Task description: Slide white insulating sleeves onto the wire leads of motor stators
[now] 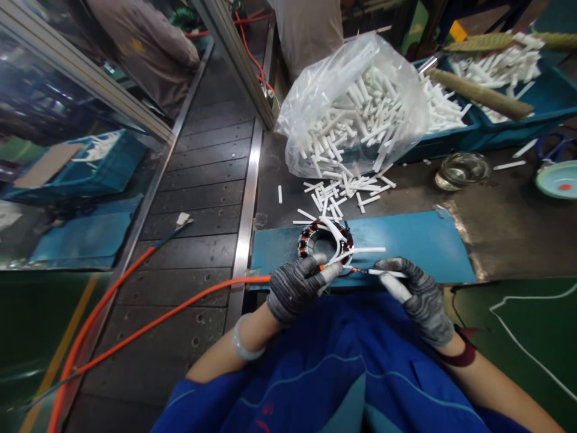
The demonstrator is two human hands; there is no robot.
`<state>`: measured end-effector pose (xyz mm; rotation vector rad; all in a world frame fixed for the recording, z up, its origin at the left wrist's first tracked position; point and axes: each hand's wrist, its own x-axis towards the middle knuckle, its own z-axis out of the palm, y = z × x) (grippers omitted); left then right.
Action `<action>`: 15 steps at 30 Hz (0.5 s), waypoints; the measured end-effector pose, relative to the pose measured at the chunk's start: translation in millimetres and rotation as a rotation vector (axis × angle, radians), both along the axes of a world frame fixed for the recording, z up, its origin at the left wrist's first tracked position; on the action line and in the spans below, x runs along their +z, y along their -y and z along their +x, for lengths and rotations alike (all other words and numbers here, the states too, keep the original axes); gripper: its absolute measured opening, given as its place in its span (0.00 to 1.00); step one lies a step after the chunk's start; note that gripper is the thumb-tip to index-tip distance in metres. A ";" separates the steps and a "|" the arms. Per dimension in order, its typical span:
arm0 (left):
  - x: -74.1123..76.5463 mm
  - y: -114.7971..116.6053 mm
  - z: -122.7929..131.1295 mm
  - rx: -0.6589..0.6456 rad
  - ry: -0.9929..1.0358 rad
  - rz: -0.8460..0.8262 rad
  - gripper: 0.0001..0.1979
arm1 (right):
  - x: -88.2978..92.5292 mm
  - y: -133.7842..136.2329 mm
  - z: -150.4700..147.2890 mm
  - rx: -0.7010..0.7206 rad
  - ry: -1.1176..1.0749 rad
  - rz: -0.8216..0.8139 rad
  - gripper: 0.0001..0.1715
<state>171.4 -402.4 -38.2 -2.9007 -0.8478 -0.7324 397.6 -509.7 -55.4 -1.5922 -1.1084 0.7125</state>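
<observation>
both gloved hands sat just in front of the stator [305,243]: left hand [295,291] fingers pinched its limp-looking lead wire [356,270], right hand [421,297] fingers clamped a light, probably stiff sleeve tube [384,273], best gripped near its tip.

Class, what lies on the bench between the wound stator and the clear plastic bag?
Loose white tubes lie scattered between stator and bag, shown in the head view.

A clear plastic bag [351,102] of white tubes lies open. Right of it sits a small round glass bowl [462,170].
</observation>
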 end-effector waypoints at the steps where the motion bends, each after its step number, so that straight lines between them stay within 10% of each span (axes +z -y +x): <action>1: -0.2 0.0 0.2 0.000 0.007 -0.003 0.10 | 0.8 -0.5 -1.4 0.033 -0.004 0.014 0.08; 9: -0.7 1.5 3.6 0.006 0.053 -0.034 0.11 | -0.7 -14.7 -5.5 0.242 0.442 0.214 0.16; 15: -3.4 8.6 5.4 -0.013 0.064 0.006 0.06 | 6.7 -19.0 7.9 0.502 0.507 0.054 0.15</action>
